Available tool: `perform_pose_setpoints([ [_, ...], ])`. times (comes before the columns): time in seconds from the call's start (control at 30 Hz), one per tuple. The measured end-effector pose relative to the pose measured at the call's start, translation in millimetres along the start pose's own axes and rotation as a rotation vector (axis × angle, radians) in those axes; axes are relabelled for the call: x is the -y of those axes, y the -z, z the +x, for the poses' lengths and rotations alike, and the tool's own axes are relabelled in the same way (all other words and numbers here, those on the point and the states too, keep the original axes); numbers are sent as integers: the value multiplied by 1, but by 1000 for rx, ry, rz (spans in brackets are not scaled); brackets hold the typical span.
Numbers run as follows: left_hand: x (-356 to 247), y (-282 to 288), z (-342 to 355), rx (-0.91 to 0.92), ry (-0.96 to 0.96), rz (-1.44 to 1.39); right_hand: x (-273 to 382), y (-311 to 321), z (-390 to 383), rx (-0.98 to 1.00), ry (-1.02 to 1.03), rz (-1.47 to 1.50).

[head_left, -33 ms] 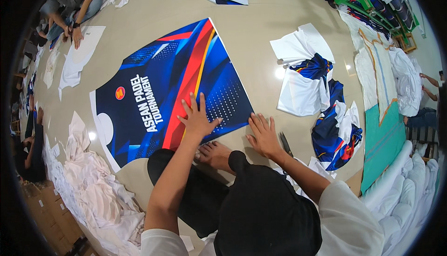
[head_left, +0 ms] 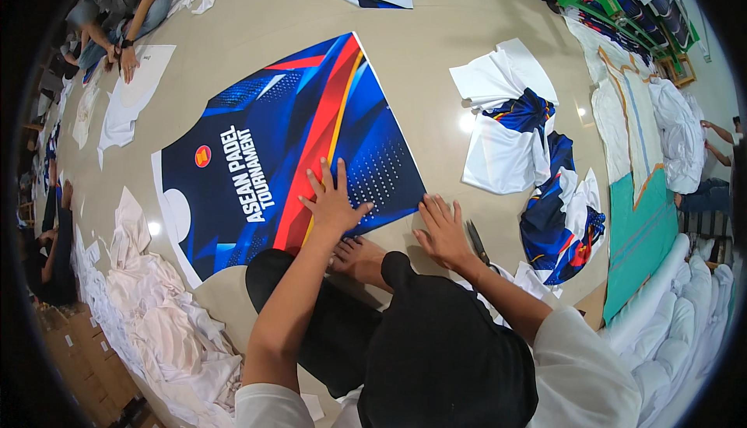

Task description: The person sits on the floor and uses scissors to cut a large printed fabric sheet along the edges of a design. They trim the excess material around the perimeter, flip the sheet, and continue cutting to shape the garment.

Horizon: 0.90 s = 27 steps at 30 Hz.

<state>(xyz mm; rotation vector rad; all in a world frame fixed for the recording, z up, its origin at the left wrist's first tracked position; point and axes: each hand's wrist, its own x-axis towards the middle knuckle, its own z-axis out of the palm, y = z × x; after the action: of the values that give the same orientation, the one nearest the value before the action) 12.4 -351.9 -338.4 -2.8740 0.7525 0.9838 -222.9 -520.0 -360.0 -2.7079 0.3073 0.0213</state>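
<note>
Seen from above, on a glossy beige floor (head_left: 436, 54): a jersey-shaped fabric panel (head_left: 296, 128), spread flat ahead of the person and toward the left. Mostly navy and bright blue, with a red diagonal band, a thin yellow stripe, white dots, white lettering and a small round emblem. Neck cut-out toward the left, straight white-edged side toward the right.

Laid palm down on the panel near its closest edge, fingertips over the red band, thumb over the blue: left hand (head_left: 333, 208), splayed and released. At the panel's right-hand corner: right hand (head_left: 449, 240), palm down, fingers extended, likewise released. Hard to tell from this angle: contact or a slight gap between right fingertips and corner.

Just to the right of the right hand: dark scissors (head_left: 475, 237). Between the two arms, near the panel's edge: a bare foot (head_left: 359, 258). Farther right: crumpled white and blue pieces (head_left: 506, 156). Left: an off-white fabric pile (head_left: 163, 303). Upper left: a co-worker's hand (head_left: 129, 62) on a white piece (head_left: 140, 89).
</note>
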Motion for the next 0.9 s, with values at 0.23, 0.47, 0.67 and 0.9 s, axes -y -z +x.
perform_pose_setpoints([
  [0.23, -19, -12, -20, 16, -98, 72, -21, 20, -145, -177, -481, 136],
  [0.47, -43, -47, -15, -263, -503, -43, -28, 14, -197, -101, -621, 352],
  [0.67, -67, -51, -20, -140, -900, -182, -40, 12, -216, -50, -626, 246],
  [0.9, -62, -72, -16, -275, -923, -106, -50, 50, -182, 185, -949, 743],
])
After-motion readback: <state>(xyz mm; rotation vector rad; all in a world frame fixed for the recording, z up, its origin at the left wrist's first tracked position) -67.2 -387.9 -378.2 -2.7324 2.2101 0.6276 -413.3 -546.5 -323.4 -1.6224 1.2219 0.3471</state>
